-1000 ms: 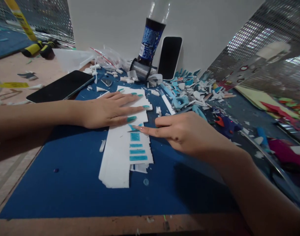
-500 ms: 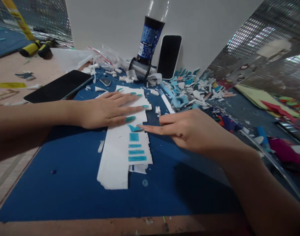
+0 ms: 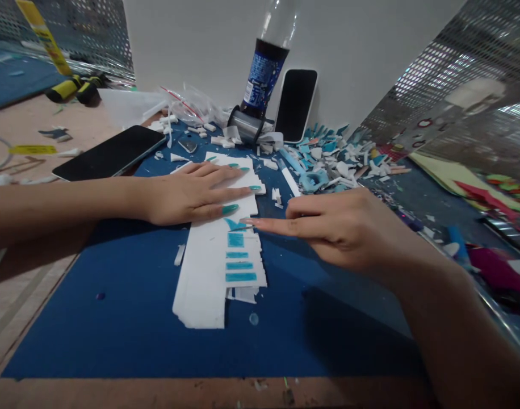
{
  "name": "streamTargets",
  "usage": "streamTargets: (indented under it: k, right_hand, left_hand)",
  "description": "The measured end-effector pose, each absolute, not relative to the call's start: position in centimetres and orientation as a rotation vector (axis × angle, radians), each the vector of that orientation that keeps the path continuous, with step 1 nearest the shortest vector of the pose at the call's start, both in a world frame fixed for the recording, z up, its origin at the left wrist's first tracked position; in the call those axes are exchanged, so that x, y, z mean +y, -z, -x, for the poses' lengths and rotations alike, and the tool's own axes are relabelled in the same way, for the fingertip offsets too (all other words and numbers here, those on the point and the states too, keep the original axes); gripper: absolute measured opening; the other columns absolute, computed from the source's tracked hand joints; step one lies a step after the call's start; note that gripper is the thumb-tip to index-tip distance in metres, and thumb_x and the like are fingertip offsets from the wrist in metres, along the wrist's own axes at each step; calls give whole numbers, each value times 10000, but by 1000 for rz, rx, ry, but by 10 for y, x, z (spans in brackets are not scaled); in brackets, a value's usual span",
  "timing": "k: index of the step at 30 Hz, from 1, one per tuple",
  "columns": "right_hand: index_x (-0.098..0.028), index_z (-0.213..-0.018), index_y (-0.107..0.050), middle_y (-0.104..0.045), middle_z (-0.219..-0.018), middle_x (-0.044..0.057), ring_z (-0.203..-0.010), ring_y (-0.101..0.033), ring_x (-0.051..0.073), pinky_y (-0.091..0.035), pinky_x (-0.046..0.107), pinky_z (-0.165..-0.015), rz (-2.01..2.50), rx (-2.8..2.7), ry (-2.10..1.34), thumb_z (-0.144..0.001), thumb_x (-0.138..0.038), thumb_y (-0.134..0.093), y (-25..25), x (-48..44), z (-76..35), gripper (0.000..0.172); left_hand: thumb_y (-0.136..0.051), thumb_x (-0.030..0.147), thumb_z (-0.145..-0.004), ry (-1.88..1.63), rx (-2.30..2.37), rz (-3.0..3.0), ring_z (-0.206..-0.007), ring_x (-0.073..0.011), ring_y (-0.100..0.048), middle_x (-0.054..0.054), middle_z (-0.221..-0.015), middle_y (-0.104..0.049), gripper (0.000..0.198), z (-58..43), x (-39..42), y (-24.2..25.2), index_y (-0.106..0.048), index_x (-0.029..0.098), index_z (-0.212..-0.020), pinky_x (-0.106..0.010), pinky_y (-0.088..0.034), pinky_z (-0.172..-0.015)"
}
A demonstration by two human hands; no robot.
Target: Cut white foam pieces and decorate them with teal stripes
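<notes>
My left hand (image 3: 183, 196) lies flat and open, its teal-nailed fingers spread on the top part of a white foam sheet (image 3: 204, 278) on a blue mat (image 3: 115, 318). Several teal strips (image 3: 239, 265) are stuck in a column on the sheet. My right hand (image 3: 345, 227) comes in from the right with the index finger stretched out and the other fingers curled in. Its fingertip rests on a small teal piece (image 3: 234, 224) at the top of the column, just under my left thumb. Nothing shows inside the right hand.
A cola bottle (image 3: 262, 79), a tape roll (image 3: 243, 122) and a leaning phone (image 3: 296, 105) stand at the back wall. Another phone (image 3: 110, 152) lies flat at the left. Foam scraps (image 3: 332, 156) pile up at the right beside a perforated metal panel (image 3: 456, 85). Yellow-handled tools (image 3: 72, 89) lie far left.
My right hand has risen slightly and drawn a little to the right, its fingertip staying at the top teal piece. The left hand has kept its place on the sheet.
</notes>
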State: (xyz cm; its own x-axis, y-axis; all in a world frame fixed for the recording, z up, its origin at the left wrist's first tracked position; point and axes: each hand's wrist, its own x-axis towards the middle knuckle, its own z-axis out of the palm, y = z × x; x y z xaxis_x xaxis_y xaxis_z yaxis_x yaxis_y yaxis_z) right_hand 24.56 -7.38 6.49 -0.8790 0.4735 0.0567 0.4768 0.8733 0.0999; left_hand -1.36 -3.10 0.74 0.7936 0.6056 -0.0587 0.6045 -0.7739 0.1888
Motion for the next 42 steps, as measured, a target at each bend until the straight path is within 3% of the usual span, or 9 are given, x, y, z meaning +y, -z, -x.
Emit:
streamTargets:
  k: [10,27,42]
  right_hand:
    - [-291,-1284,-589,-636,-747,17,-545,-451,75,-189,225,-465,779,-3074,350,-874,6,-383,-53,-76,-236,546]
    - [-275,-1358,-509,-653,-774,27,-565,-512,104,-222,228,-456,802,-3123,440,-842,23,-399,-53,-81,-230,606]
    - [-281,-1295,-579,-680,-801,19,-583,-552,102,-199,220,-440,853,-3166,414,-715,78,-468,-55,-84,-226,691]
  left_hand:
    - [-141,545,-979,-22,935,-2790,-1458,-312,-55,10,-1601,-22,525,14,-31,-6,-107,408,-1485,-565,-95,-1131]
    - [-133,567,-971,-46,939,-2795,-1453,-334,-67,11,-1601,-23,538,14,-30,-4,-122,406,-1484,-556,-93,-1128]
    - [-145,543,-979,12,903,-2795,-1455,-333,-46,6,-1602,7,533,15,-28,-5,-80,403,-1488,-558,-80,-1132]
